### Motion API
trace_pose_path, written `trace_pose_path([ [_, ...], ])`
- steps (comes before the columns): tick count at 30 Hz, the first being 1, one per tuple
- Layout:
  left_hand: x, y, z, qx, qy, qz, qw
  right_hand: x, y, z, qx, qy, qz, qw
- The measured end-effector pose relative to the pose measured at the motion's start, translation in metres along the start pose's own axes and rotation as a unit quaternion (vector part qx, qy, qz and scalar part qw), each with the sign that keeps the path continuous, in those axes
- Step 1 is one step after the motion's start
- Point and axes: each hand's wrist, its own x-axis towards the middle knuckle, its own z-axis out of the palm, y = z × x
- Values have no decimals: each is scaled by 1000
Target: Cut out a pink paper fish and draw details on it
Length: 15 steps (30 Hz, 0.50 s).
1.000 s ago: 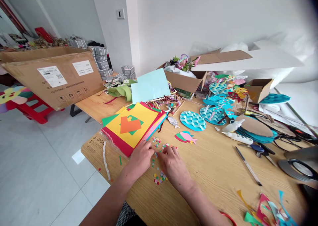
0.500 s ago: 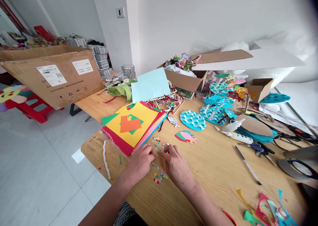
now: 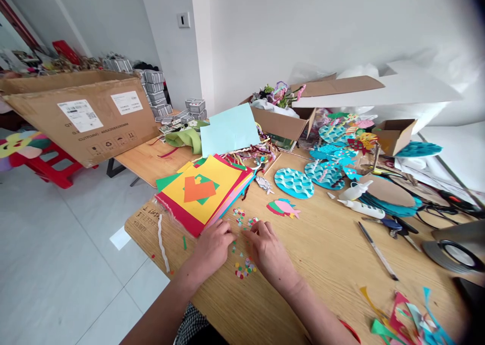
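Note:
My left hand (image 3: 212,247) rests low over the wooden table, its fingers curled together at the tips. Facing it, my right hand (image 3: 271,254) has thumb and forefinger pinched. Whatever sits in either set of fingertips is too small or hidden to make out. Between and around the hands lie tiny coloured paper bits: a cluster of small round dots (image 3: 245,269) nearer me, and more bits (image 3: 238,213) just beyond the fingertips. Beside my left hand is a stack of coloured paper sheets (image 3: 223,183) with an orange cut piece (image 3: 199,189) on top. Paper fish cutouts (image 3: 284,208) lie past my right hand.
Turquoise wavy ovals (image 3: 294,183), a white glue bottle (image 3: 361,209), a pen (image 3: 378,251), a tape roll (image 3: 456,256) and paper scraps (image 3: 401,314) lie to the right. A white wavy strip (image 3: 162,243) is near the left edge. A large carton (image 3: 113,122) stands beyond.
My fingertips have drawn slightly apart, the left hand shifting a little to the left. The things on the table stay where they were.

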Motion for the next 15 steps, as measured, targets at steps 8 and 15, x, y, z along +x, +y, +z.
trace_pose_path([
  [8, -1, -3, -4, -37, 9, -1, 999, -7, -5, -3, 21, -2, -10, 1000],
  [15, -4, 5, 0, -87, -2, 35, 996, -13, -2, -8, 23, 7, 2, 1000],
])
